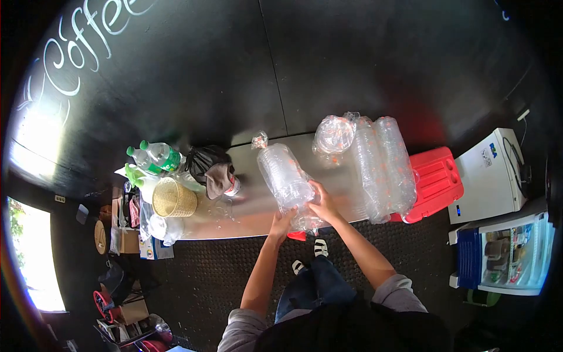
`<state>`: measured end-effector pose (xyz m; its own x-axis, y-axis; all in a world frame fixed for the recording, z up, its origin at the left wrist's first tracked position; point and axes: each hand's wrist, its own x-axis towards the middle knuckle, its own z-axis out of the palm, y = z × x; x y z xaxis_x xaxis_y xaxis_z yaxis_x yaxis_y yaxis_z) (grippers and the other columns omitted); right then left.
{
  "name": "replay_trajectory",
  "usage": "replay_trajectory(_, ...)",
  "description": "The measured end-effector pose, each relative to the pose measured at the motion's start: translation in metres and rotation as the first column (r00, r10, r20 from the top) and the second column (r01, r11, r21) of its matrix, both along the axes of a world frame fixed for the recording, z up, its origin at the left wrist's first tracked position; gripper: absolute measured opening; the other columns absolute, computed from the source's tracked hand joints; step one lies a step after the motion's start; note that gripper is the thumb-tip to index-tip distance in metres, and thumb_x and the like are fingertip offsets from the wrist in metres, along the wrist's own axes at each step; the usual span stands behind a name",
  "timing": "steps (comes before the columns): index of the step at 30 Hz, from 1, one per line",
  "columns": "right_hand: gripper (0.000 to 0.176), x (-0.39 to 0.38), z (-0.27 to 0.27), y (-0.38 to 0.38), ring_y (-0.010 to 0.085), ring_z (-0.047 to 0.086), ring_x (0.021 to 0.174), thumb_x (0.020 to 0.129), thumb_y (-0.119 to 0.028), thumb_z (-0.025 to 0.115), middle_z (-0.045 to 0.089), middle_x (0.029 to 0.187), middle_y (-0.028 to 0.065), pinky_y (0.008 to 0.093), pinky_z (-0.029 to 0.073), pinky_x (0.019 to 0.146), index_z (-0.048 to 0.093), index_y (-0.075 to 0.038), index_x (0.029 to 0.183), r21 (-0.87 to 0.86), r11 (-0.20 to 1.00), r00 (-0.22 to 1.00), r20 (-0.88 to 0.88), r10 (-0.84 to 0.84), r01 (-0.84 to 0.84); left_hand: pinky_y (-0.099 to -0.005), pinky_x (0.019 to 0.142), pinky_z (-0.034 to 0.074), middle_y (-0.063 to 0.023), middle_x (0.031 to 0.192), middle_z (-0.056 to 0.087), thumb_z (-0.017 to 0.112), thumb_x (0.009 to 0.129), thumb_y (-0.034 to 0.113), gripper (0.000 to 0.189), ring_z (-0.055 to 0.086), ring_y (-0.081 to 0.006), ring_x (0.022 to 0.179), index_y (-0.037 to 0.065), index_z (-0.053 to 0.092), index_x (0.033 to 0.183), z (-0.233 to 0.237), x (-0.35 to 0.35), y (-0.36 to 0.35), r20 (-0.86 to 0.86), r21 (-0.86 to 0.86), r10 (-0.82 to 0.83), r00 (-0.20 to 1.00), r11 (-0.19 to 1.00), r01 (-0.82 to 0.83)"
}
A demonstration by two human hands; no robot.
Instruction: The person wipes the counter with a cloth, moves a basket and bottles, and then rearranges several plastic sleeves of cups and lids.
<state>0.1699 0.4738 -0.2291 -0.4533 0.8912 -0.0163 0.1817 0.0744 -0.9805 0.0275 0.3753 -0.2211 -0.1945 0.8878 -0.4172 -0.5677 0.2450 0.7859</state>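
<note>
A sleeve of clear plastic cups (280, 170) in a thin plastic bag lies tilted on the metal table, its knotted end pointing away from me. My left hand (283, 224) is closed on the bag at the near left end of the sleeve. On the near right side, my right hand (323, 203) wraps its fingers and thumb round the same end. Loose bag film hangs between the two hands. Farther right lie two longer sleeves of clear cups (381, 167) side by side, with a round bagged stack of clear plastic (335, 135) next to them.
The metal table (246, 214) stands against a black wall. On its left are a woven basket (174, 198), green-capped bottles (161, 157) and a black bag (205, 161). A red cooler (435, 182), a white freezer (487, 176) and a glass-front fridge (504, 255) stand at right.
</note>
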Motion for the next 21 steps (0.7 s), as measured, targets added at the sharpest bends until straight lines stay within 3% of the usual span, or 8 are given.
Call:
replay_trajectory(4,0.073,-0.001,0.007,-0.002,0.0317,0.045,0.12,0.071,-0.004,0.072,0.044,0.133,0.0151,0.0396,0.042,0.095,0.038,-0.014,0.134,-0.101,0.993,0.997,-0.068,0.046,-0.053,-0.033,0.082,0.051,-0.0101,0.11,0.059,0.059,0.088,0.006,0.036,0.058,-0.0192,0.1,0.002,0.049,0.122,0.016,-0.005,0.005,-0.043,-0.127,-0.037,0.998,0.991,0.032)
replay_trajectory(6,0.067,0.0,0.014,-0.003,0.0327,0.044,0.121,0.072,-0.004,0.07,0.044,0.131,0.0183,0.0409,0.038,0.1,0.042,-0.015,0.132,0.206,0.976,0.997,0.022,0.073,-0.076,-0.033,0.082,0.051,-0.0103,0.109,0.06,0.059,0.087,0.004,0.037,0.058,-0.0195,0.099,0.002,0.048,0.122,0.009,-0.007,0.002,0.006,-0.078,-0.011,1.0,0.997,0.012)
replay_trajectory(11,0.058,0.005,0.036,-0.001,0.0343,0.046,0.117,0.074,-0.008,0.068,0.045,0.128,0.0179,0.0411,0.037,0.099,0.047,-0.01,0.127,0.44,0.89,0.973,0.231,0.014,-0.117,-0.034,0.085,0.049,-0.0123,0.116,0.055,0.062,0.084,0.004,0.043,0.056,-0.0221,0.103,0.0,0.046,0.123,-0.002,-0.005,-0.016,-0.068,-0.066,0.021,0.997,0.997,-0.025)
replay_trajectory(13,0.054,0.004,0.039,0.0,0.0355,0.047,0.116,0.074,-0.01,0.068,0.046,0.126,0.0176,0.041,0.038,0.097,0.048,-0.008,0.125,0.481,0.866,0.971,0.237,0.023,-0.137,-0.0379,0.092,0.045,-0.016,0.125,0.047,0.066,0.08,0.006,0.051,0.052,-0.0283,0.11,-0.002,0.043,0.124,-0.041,-0.002,-0.024,-0.515,0.252,0.308,0.8,0.946,-0.203)
replay_trajectory(14,0.053,0.003,0.041,-0.001,0.0353,0.047,0.115,0.074,-0.012,0.068,0.047,0.124,0.0174,0.0405,0.04,0.095,0.049,-0.006,0.123,0.496,0.853,0.974,0.22,0.057,-0.161,-0.0379,0.092,0.045,-0.016,0.125,0.047,0.066,0.08,0.006,0.051,0.052,-0.0283,0.11,-0.002,0.043,0.124,-0.022,-0.001,-0.026,-0.516,0.25,0.311,0.798,0.946,-0.206)
replay_trajectory(16,0.052,0.001,0.044,-0.004,0.035,0.048,0.114,0.074,-0.013,0.069,0.048,0.122,0.0173,0.04,0.041,0.094,0.049,-0.004,0.121,0.508,0.841,0.974,0.204,0.094,-0.187,-0.0416,0.097,0.04,-0.0199,0.128,0.041,0.07,0.076,0.007,0.054,0.046,-0.0354,0.115,0.001,0.046,0.125,0.042,0.003,-0.028,-0.897,0.287,0.31,0.315,0.951,-0.119)
replay_trajectory(19,0.055,-0.006,0.05,-0.009,0.0347,0.053,0.106,0.073,-0.02,0.071,0.048,0.12,0.0153,0.0424,0.045,0.088,0.048,-0.006,0.121,0.359,0.908,0.946,0.305,0.106,-0.217,-0.0439,0.098,0.037,-0.022,0.123,0.044,0.068,0.074,0.004,0.04,0.045,-0.0383,0.115,0.006,0.057,0.113,0.047,-0.01,-0.029,-0.939,0.202,0.178,0.295,0.978,0.051)
replay_trajectory(21,0.058,-0.011,0.055,-0.004,0.0338,0.053,0.108,0.073,-0.025,0.073,0.05,0.118,0.0179,0.0397,0.045,0.089,0.047,-0.003,0.12,0.316,0.916,0.892,0.443,0.088,-0.247,-0.0436,0.098,0.038,-0.0212,0.123,0.045,0.068,0.075,0.004,0.031,0.045,-0.0373,0.116,0.006,0.06,0.105,0.038,-0.021,-0.031,-0.927,0.218,0.198,0.317,0.976,0.029)
